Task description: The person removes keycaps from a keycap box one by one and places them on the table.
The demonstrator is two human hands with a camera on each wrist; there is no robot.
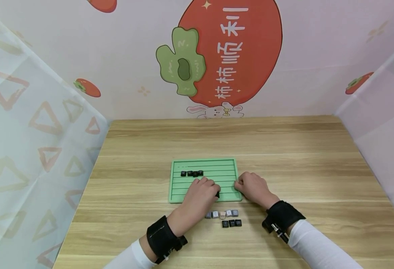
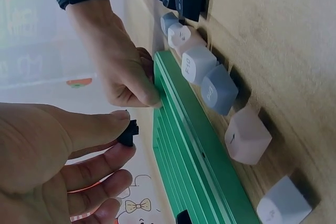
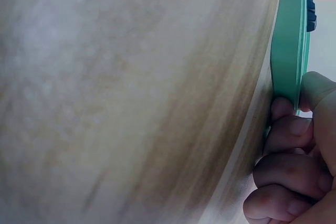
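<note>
blk keycap point(image 2: 127, 133) pinched by l hand point(image 1: 198, 194), prob for fine control; tray point(image 1: 225, 168) gripped at edge by r hand point(image 1: 255, 189), prob so slip's prevented

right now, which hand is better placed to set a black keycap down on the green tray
Left, I'd judge: the left hand pinches a black keycap above the green tray, where a row of black keycaps sits. The right hand grips the tray's right edge, so it seems better suited to steadying.

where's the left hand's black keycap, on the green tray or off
Off: in the left wrist view, the left hand pinches the black keycap with a gap to the green tray.
</note>
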